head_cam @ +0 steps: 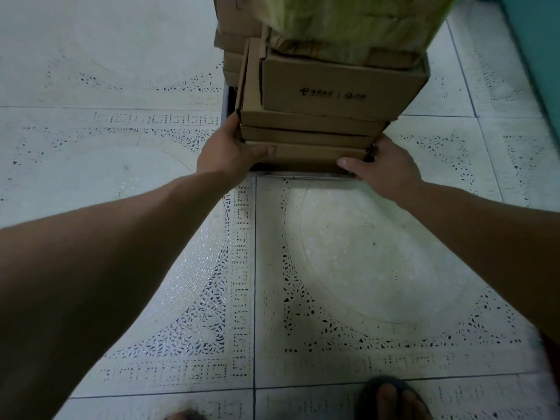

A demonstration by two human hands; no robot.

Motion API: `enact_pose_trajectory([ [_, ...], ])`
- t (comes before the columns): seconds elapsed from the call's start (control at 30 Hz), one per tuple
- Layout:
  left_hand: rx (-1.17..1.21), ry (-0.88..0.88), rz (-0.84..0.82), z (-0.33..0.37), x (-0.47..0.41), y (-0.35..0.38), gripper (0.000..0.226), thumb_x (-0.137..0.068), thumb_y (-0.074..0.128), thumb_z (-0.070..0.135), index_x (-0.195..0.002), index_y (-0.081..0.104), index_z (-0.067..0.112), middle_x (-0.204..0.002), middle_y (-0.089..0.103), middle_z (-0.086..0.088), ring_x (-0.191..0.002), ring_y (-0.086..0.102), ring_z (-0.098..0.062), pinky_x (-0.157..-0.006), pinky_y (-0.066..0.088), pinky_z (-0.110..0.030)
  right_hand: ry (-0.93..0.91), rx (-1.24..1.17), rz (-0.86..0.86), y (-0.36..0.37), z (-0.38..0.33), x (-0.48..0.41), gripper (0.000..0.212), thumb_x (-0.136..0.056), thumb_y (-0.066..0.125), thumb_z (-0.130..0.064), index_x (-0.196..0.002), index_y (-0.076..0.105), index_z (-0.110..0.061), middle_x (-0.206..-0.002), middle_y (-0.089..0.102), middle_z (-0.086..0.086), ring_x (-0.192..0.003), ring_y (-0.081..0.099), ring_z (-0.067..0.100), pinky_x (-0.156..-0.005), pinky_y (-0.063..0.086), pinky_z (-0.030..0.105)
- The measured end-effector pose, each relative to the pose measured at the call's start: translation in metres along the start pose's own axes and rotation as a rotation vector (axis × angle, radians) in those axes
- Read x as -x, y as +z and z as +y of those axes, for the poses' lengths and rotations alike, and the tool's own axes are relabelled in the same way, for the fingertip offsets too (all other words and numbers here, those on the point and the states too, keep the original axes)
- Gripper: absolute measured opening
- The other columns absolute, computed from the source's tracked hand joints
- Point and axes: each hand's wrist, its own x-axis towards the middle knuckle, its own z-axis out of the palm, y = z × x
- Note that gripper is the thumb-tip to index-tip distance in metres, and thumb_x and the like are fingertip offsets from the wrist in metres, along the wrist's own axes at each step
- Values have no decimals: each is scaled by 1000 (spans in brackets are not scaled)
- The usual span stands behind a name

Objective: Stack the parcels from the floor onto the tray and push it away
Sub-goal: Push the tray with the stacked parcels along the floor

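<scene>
Parcels [333,86], two stacks, one tray [303,176]; left hand [225,153], right hand [385,168] at corners.

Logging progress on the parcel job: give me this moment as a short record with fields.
stack: cardboard parcels on tray, yellow-green wrapped parcel on top
left hand: grips bottom box's left near corner
right hand: grips its right near corner
floor: tiled; no loose parcels in view
stage: stacking looks done, pushing probably next

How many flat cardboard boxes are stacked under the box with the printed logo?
3, one on another: the top flat box, the middle flat box, and the bottom flat box. Others may be hidden behind.
</scene>
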Motion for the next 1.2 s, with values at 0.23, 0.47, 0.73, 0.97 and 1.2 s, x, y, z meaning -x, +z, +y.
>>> enact_pose_trajectory([
  [0.23, -45, 62, 5, 11, 2, -12, 45, -86, 72, 27, -128, 56, 25, -106, 64, 13, -99, 61, -11, -92, 51, -33, -27, 10, 97, -14, -13, 6, 60, -84, 71, -47, -133, 54, -17, -129, 63, 3, -116, 58, 25, -90, 42, 29],
  [0.47, -161, 64, 40, 14, -1, -15, 31, -86, 72, 27, -116, 62, 25, -104, 69, 6, -91, 67, -21, -86, 56, -44, -5, 96, 124, -17, -20, 6, 48, -85, 70, -48, -122, 64, -18, -122, 68, 4, -110, 62, 27, -91, 49, 35],
  [0.73, -191, 71, 78, 16, 2, -15, 25, -86, 72, 24, -110, 67, 22, -95, 71, 4, -85, 68, -22, -80, 57, -39, 21, 122, 155, -19, -23, 7, 46, -82, 71, -50, -114, 69, -16, -114, 71, 5, -103, 64, 26, -86, 50, 34],
  [0.97, -185, 59, 57, 19, 5, -15, 31, -84, 73, 28, -113, 64, 22, -95, 70, 4, -88, 68, -24, -80, 55, -36, 51, 119, 94, -22, -28, 10, 50, -86, 69, -48, -121, 62, -14, -120, 68, 7, -108, 62, 28, -84, 44, 32],
  [1.2, -63, 98, 62, 26, 8, -18, 41, -84, 74, 25, -122, 62, 33, -97, 70, 12, -78, 63, -15, -82, 55, -35, 18, 44, 135, -26, -31, 18, 57, -84, 70, -51, -128, 56, -18, -122, 66, 3, -111, 61, 26, -94, 49, 38],
])
